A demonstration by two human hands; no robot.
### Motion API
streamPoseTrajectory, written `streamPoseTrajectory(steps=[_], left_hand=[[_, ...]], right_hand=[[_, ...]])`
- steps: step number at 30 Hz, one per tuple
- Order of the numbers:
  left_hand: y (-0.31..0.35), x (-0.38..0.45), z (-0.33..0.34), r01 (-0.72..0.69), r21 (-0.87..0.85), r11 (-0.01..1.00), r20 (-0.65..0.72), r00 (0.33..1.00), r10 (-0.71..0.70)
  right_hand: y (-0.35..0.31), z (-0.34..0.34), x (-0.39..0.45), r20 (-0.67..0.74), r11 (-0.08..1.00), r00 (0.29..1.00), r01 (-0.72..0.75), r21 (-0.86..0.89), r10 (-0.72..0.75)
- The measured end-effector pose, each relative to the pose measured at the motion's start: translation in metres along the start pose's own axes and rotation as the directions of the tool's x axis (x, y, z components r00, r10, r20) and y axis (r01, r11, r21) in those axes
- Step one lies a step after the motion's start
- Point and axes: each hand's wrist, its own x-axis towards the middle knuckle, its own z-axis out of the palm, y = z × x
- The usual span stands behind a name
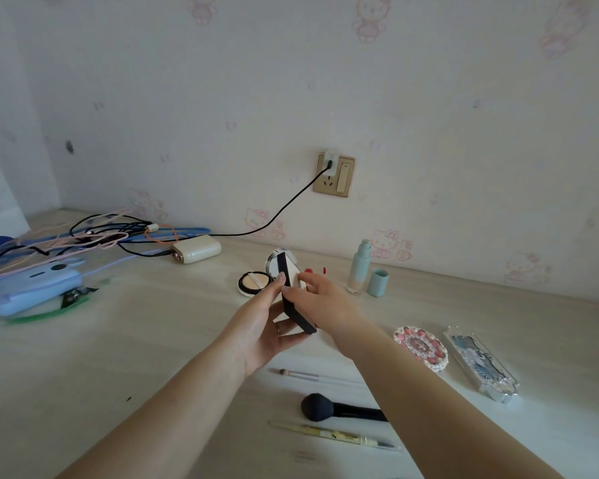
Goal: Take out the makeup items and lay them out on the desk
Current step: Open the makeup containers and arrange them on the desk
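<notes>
1. Now your left hand (268,331) cups a black-and-cream palette (296,299) from below, fingers curled round its lower end, index finger reaching up its left edge.
2. Your right hand (320,295) pinches the palette's upper right side between thumb and fingers; the palette stands tilted on edge, held above the desk (153,340).
3. Just behind the hands an open compact (256,281) lies on the desk, its lid (279,261) raised, partly hidden by the palette.
4. To the right of that stands a teal bottle (359,267), upright, with its cap (377,282) beside it, apart from the bottle.
5. Two small red items (313,270) show between compact and bottle; you cannot tell what they are.
6. Right of your right forearm lie a round pink case (421,347) and, beside it, a clear rectangular case (481,366).
7. Near you, between the forearms, lie a thin brush (300,375), a black powder brush (339,407) and a yellowish pencil (332,435), roughly parallel.
8. Far left sits a tangle of cables (83,236), a blue box (32,285) and a cream power bank (196,249).
9. A black cord (284,205) runs up to the wall socket (333,174).
</notes>
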Motion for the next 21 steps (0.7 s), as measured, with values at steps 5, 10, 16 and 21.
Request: streamPoseTrajectory(steps=[5,10,16,21], left_hand=[[-0.002,0.003,0.006,-0.010,-0.017,1.000,-0.005,1.000,0.010],[-0.004,0.002,0.012,-0.037,0.011,0.999,-0.007,0.999,0.037],[-0.004,0.002,0.017,-0.040,0.042,0.998,-0.007,0.999,0.040],[-0.003,0.001,0.019,-0.031,0.077,0.997,-0.006,0.999,0.032]], right_hand=[[-0.003,-0.001,0.001,-0.034,0.990,0.999,0.002,-0.138,-0.007],[0.000,-0.003,-0.001,-0.059,0.994,0.998,0.014,-0.108,-0.020],[0.004,-0.006,-0.002,-0.069,0.993,0.996,0.040,-0.107,-0.048],[0.006,-0.008,-0.004,-0.075,0.994,0.996,0.048,-0.102,-0.056]])
